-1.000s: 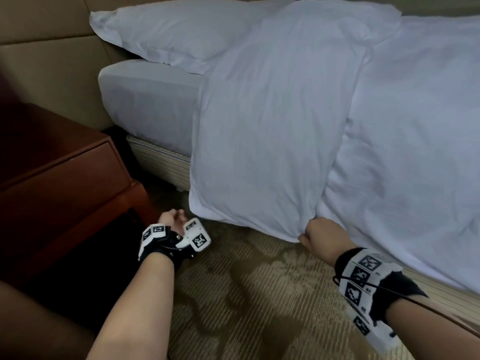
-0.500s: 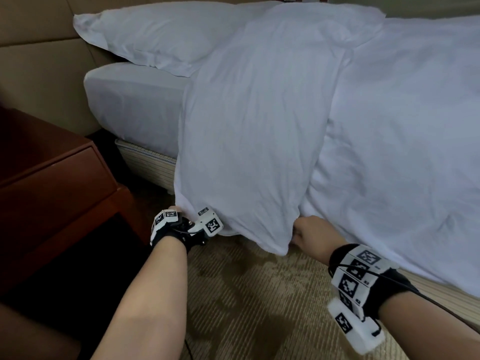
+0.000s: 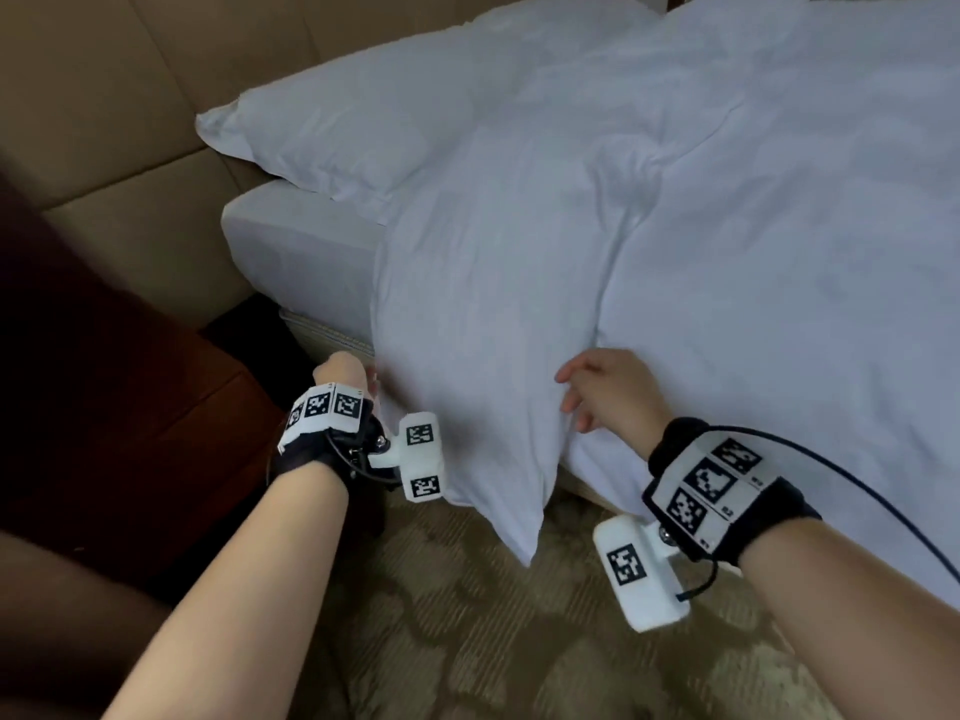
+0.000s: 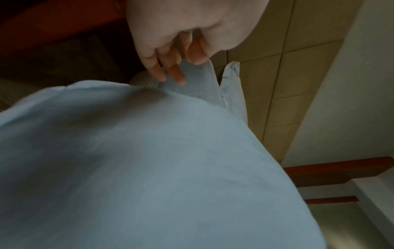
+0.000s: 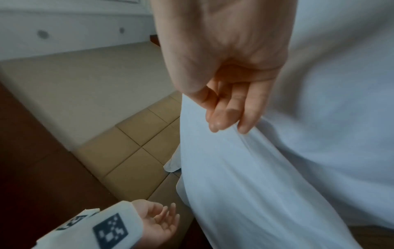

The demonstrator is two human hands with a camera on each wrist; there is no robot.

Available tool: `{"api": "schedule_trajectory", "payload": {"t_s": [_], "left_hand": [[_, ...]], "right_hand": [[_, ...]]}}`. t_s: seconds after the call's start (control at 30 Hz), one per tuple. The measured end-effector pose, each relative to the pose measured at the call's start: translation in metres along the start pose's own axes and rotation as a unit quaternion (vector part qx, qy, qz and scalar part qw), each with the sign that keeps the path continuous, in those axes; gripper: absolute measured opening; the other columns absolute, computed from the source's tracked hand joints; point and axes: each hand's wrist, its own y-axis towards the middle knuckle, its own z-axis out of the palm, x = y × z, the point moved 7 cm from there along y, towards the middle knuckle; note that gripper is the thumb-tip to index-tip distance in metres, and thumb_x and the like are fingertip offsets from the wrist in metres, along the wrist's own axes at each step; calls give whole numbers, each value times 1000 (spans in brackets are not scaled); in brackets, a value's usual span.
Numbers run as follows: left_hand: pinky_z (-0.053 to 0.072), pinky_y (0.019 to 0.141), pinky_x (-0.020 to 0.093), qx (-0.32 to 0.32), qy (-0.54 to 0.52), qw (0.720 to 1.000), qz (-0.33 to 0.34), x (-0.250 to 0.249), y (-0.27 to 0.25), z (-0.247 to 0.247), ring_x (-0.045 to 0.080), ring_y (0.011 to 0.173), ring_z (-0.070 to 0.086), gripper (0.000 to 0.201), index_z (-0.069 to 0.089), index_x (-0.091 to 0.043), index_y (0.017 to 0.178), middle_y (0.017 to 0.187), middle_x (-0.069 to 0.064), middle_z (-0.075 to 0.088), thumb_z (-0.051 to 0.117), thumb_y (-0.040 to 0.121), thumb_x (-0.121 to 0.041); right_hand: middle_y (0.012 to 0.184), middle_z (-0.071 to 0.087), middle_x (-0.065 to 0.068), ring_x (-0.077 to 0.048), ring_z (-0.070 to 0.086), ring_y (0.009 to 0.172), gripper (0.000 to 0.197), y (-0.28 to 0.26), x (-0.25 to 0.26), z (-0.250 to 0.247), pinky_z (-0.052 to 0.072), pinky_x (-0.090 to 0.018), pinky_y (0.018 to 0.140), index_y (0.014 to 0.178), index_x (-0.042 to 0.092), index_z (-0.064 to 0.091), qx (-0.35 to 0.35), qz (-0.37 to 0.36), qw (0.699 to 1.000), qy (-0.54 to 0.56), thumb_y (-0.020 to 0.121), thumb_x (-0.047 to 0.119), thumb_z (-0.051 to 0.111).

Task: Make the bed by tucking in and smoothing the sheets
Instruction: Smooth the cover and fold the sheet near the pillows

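A white duvet (image 3: 779, 252) covers the bed, and one flap (image 3: 483, 330) of it hangs over the near side down to the carpet. My left hand (image 3: 345, 371) is beside the flap's left edge, by the mattress side (image 3: 291, 241). Its fingers (image 4: 170, 70) are relaxed and hold nothing; the right wrist view shows its palm (image 5: 160, 220) bare. My right hand (image 3: 576, 392) rests on the fold at the flap's right side with fingers loosely spread. The fingertips (image 5: 226, 124) touch the cloth without pinching it. A white pillow (image 3: 353, 122) lies at the head.
A dark red wooden nightstand (image 3: 130, 407) stands close on the left, leaving a narrow gap to the bed. The padded beige headboard wall (image 3: 130, 122) is behind it. Patterned carpet (image 3: 493, 641) runs under my arms. The striped bed base (image 3: 322, 330) shows below the mattress.
My right hand has let go of the flap's lower corner and moved up onto its fold. My left hand rose from floor level to the flap's left edge and uncurled. My head came closer.
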Motion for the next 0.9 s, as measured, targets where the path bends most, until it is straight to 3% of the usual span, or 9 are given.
{"api": "schedule_trajectory", "payload": {"t_s": [0.03, 0.07, 0.2, 0.3, 0.4, 0.5, 0.63, 0.77, 0.9], "left_hand": [[40, 60, 25, -14, -14, 1000, -23, -11, -11, -2, 16, 67, 53, 23, 58, 0, 89, 55, 1, 67, 35, 95, 0], [38, 57, 26, -30, -24, 998, -40, -26, -27, -2, 14, 60, 48, 27, 52, -6, 75, 38, -1, 57, 35, 94, 2], [37, 54, 25, -18, -33, 998, -40, -80, -72, 14, 12, 57, 46, 28, 45, -11, 69, 64, 4, 47, 37, 94, -3], [35, 51, 23, 22, 1, 999, -25, -139, -103, 34, 10, 55, 44, 14, 49, -14, 91, 66, 3, 44, 37, 96, -8], [37, 52, 21, 70, 53, 996, 3, -215, -131, 47, 9, 59, 47, 20, 48, -15, 102, 70, 2, 46, 37, 94, -1], [39, 56, 21, 118, 86, 989, 15, -269, -153, 60, 9, 61, 48, 21, 49, -15, 98, 72, 1, 48, 38, 92, 1], [37, 55, 20, 150, 100, 983, 10, -337, -168, 66, 10, 58, 47, 28, 50, -21, 78, 70, -1, 48, 39, 90, 2], [38, 58, 21, 190, 124, 974, -28, -364, -182, 72, 10, 61, 48, 23, 54, -17, 85, 73, -2, 49, 39, 91, -1], [37, 58, 20, 235, 119, 964, -24, -394, -191, 92, 11, 59, 47, 30, 54, -19, 73, 71, -2, 50, 40, 90, 0]], "right_hand": [[62, 61, -10, -18, 49, 42, 31, -4, 15, -4, 46, -27, 51, 77, 11, 60, 0, 12, 1000, 13, 91, 1, 35], [62, 60, -10, -18, 47, 41, 31, -9, 32, -10, 46, -27, 52, 77, 10, 60, -1, 28, 999, 28, 92, 1, 35], [62, 58, -12, -20, 44, 39, 24, -27, 89, -36, 45, -26, 50, 88, 6, 59, -24, 69, 995, 69, 92, 1, 36], [67, 63, -11, -20, 47, 41, 23, -33, 141, -63, 49, -28, 54, 99, 11, 56, -46, 91, 992, 72, 90, 0, 38], [70, 63, -10, -23, 47, 47, 23, -36, 206, -85, 48, -28, 56, 104, 12, 53, -71, 119, 988, 63, 90, 0, 40], [68, 61, -10, -21, 45, 44, 22, -34, 253, -99, 46, -25, 51, 104, 11, 54, -102, 144, 983, 48, 90, 1, 40], [66, 60, -9, -17, 47, 40, 24, -36, 315, -112, 40, -17, 38, 101, 12, 55, -129, 172, 977, 0, 88, -1, 39], [66, 61, -8, -23, 45, 47, 23, -39, 339, -115, 39, -24, 44, 104, 10, 55, -137, 202, 969, -29, 89, 1, 40], [67, 60, -5, -18, 47, 47, 19, -35, 357, -114, 37, -17, 35, 105, 10, 51, -148, 219, 964, -35, 91, 3, 40]]}}
